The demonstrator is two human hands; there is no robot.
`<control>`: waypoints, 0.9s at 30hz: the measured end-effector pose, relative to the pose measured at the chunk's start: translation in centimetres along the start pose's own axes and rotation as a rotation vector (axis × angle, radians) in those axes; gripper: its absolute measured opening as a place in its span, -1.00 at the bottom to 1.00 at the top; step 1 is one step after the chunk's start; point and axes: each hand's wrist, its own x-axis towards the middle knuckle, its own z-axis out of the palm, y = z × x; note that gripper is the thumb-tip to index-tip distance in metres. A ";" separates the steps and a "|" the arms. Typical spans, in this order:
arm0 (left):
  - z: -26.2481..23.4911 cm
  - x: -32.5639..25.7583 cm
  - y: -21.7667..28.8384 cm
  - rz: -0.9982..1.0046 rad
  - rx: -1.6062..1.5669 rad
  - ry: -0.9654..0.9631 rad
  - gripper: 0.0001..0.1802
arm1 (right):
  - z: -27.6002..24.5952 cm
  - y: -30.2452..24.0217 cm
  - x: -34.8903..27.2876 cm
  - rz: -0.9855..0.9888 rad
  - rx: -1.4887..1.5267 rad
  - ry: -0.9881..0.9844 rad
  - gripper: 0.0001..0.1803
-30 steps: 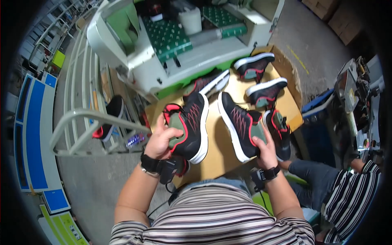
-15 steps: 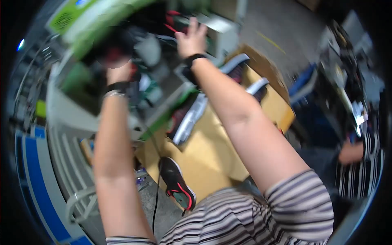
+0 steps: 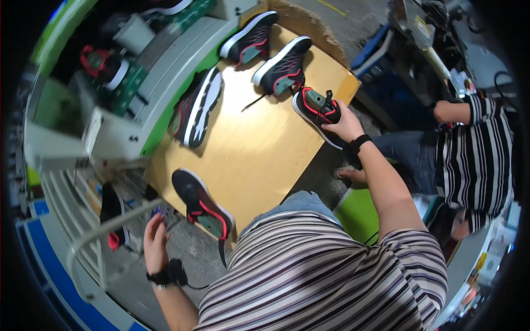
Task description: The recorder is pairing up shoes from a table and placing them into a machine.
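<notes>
Right hand [image 3: 348, 126] stretched out rightward — grasping black shoe [image 3: 316, 105]; left hand [image 3: 156, 249] low — free, fingers half-curled.

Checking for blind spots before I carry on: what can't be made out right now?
Rightmost shoe: in the head view, the right hand covers part of its upper.
Topmost shoe in the machine: cut off by the head view's upper edge.
Dark shoe at left: a rail crosses it in the head view.
Nearest shoe: its sole faces down, hidden in the head view by the shoe itself.
</notes>
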 end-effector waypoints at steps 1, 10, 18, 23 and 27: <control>0.5 0.0 -2.0 -0.019 0.012 -0.011 -0.53 | 0.3 -0.1 -1.0 -0.088 -0.127 0.042 -0.14; 9.3 0.8 -12.0 0.059 -0.236 -0.114 0.21 | 9.6 -10.6 -9.3 -0.983 -0.551 -0.424 -0.14; 9.5 0.5 -15.6 0.207 -0.116 -0.008 0.18 | 14.5 -13.3 -19.6 -0.338 0.146 0.018 -0.39; 8.9 1.1 -16.0 0.214 -0.067 -0.004 0.18 | 19.5 -8.1 -19.7 0.116 0.526 0.058 -0.36; 8.7 1.0 -16.0 0.188 -0.030 -0.044 0.22 | 19.9 -5.4 -16.9 -0.102 0.394 0.049 -0.59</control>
